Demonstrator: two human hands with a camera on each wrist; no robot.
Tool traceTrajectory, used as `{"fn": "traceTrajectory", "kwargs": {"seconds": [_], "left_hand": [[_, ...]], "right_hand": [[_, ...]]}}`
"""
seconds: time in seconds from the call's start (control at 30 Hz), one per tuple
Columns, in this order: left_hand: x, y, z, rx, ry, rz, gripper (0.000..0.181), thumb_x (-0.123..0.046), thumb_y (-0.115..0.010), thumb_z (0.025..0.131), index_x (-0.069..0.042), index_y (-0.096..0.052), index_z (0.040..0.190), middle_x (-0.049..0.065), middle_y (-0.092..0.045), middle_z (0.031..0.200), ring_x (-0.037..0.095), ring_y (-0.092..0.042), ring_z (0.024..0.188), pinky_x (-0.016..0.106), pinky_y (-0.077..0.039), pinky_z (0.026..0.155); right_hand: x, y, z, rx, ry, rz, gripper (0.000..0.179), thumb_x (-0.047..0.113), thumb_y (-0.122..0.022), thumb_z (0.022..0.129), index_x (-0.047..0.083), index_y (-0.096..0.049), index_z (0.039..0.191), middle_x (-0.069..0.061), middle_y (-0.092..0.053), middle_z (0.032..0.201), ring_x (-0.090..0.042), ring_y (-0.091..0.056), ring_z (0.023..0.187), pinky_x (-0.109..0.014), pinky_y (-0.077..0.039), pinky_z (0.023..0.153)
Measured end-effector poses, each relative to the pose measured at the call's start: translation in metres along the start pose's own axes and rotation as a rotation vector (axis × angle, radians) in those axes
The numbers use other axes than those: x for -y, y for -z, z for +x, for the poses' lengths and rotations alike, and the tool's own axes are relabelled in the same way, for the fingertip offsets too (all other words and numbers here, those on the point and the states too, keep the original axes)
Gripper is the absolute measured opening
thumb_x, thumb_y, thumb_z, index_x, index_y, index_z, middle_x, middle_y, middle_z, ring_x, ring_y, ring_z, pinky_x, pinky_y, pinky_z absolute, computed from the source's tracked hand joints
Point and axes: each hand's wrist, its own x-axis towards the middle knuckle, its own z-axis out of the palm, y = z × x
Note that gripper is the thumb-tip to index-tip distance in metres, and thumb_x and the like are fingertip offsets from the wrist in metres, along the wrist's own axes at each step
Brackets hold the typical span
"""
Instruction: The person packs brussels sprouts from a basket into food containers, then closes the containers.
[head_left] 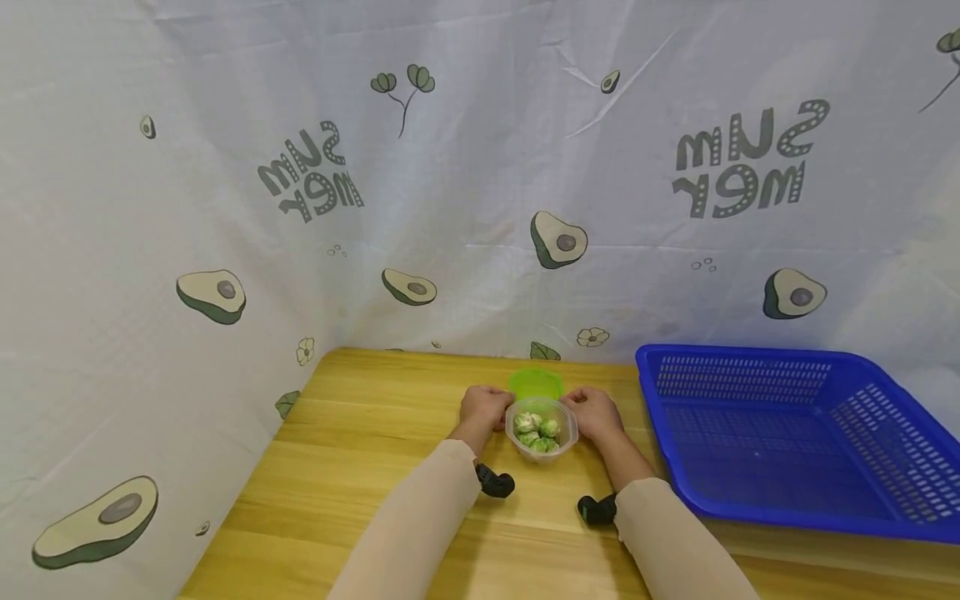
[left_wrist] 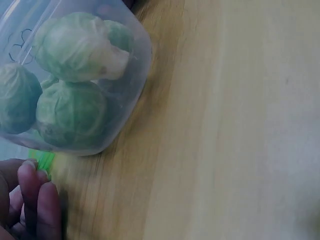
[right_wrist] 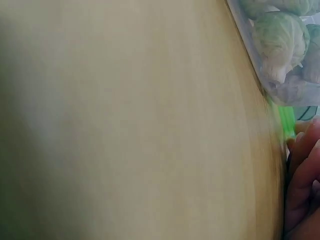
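Note:
A clear plastic container (head_left: 572, 435) stands on the table with several Brussels sprouts (head_left: 536, 431) in it. Just behind it is a bright green lid (head_left: 536, 383). My left hand (head_left: 483, 408) is at the lid's left side; in the left wrist view its curled fingers (left_wrist: 31, 187) pinch the green edge (left_wrist: 46, 159) beside the container. On the opposite side, my right hand (head_left: 595, 412) has its fingers (right_wrist: 302, 150) curled at the lid's green edge (right_wrist: 286, 119). The sprouts show through the container wall in both wrist views. Part of the lid is hidden behind the container.
A large blue plastic basket (head_left: 757, 492) stands on the right of the wooden table (head_left: 360, 450). A white cloth (head_left: 480, 183) printed with avocados hangs behind and to the left. Dark wrist mounts (head_left: 495, 482) stick out near both sleeves.

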Motion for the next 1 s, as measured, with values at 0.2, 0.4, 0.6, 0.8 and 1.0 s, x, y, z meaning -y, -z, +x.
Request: {"fn": "traceTrajectory", "kwargs": {"seconds": [0.2, 0.4, 0.6, 0.8, 1.0], "left_hand": [[0.0, 0.001, 0.001, 0.032, -0.005, -0.071, 0.017, -0.024, -0.077, 0.091, -0.01, -0.078, 0.102, 0.007, -0.074, 0.088, 0.014, -0.069, 0.066, 0.028, -0.059, 0.058], [-0.006, 0.008, 0.004, 0.103, -0.079, -0.166, 0.021, -0.022, -0.075, 0.093, -0.008, -0.076, 0.109, 0.004, -0.071, 0.086, 0.01, -0.059, 0.057, 0.026, -0.056, 0.054], [-0.021, 0.013, 0.002, 0.159, -0.175, -0.181, 0.022, -0.023, -0.074, 0.094, -0.007, -0.074, 0.11, 0.006, -0.073, 0.096, 0.011, -0.06, 0.061, 0.021, -0.053, 0.055], [-0.033, 0.015, -0.004, 0.177, -0.238, -0.169, 0.021, -0.027, -0.074, 0.095, -0.009, -0.075, 0.107, 0.003, -0.07, 0.093, 0.012, -0.059, 0.066, 0.023, -0.051, 0.057], [-0.03, 0.022, -0.016, 0.213, -0.262, -0.199, 0.022, -0.028, -0.073, 0.095, -0.009, -0.073, 0.108, 0.001, -0.068, 0.092, 0.012, -0.058, 0.066, 0.023, -0.049, 0.055]], "right_hand": [[0.0, 0.0, -0.005, -0.042, 0.037, 0.027, 0.028, 0.027, -0.064, 0.099, 0.0, -0.068, 0.104, -0.019, -0.069, 0.104, -0.032, -0.062, 0.093, -0.034, -0.046, 0.075], [-0.001, 0.002, -0.006, -0.034, 0.002, 0.204, 0.027, 0.023, -0.063, 0.1, 0.0, -0.065, 0.114, -0.008, -0.061, 0.08, -0.017, -0.056, 0.063, -0.028, -0.047, 0.057], [0.008, 0.015, -0.01, -0.067, 0.018, 0.345, 0.027, 0.021, -0.062, 0.102, -0.002, -0.06, 0.117, 0.001, -0.053, 0.072, -0.012, -0.052, 0.058, -0.025, -0.048, 0.054], [0.015, 0.023, -0.017, -0.129, 0.029, 0.439, 0.027, 0.022, -0.063, 0.102, 0.0, -0.06, 0.118, 0.007, -0.05, 0.07, -0.009, -0.05, 0.055, -0.023, -0.047, 0.054], [0.022, 0.023, -0.033, -0.15, 0.036, 0.522, 0.027, 0.023, -0.062, 0.102, 0.001, -0.059, 0.117, 0.008, -0.049, 0.068, -0.009, -0.048, 0.056, -0.023, -0.047, 0.055]]}}
